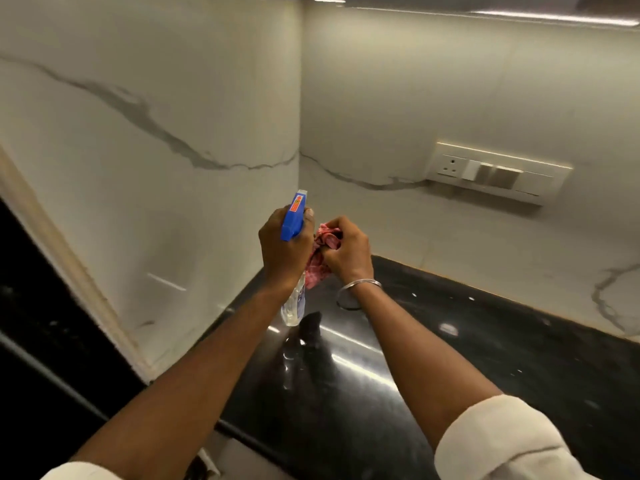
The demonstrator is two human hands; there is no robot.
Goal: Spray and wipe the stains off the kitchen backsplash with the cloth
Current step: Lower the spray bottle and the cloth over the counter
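cloth (323,252) (red, bunched) in right hand (343,252); spray bottle (294,265) in left hand (282,247).

Backsplash (381,109): smooth white marble look, grey veins. Worktop (485,341): black stone, very shiny. Spray bottle (293,306): clear plastic, blue plastic top. Cloth (320,268): soft red fabric, crumpled. Bangle (360,284): shiny metal.

The left forearm (194,386) and right forearm (415,348) are bare up to cream sleeves rolled back near the elbow. The right sleeve (502,441) bulks at 5 o'clock, creased by a soft fold. The left sleeve (83,472) peeks in at 7 o'clock (only a sliver). A thin silver bangle (360,283) rings the wrist behind the right grip (341,249).
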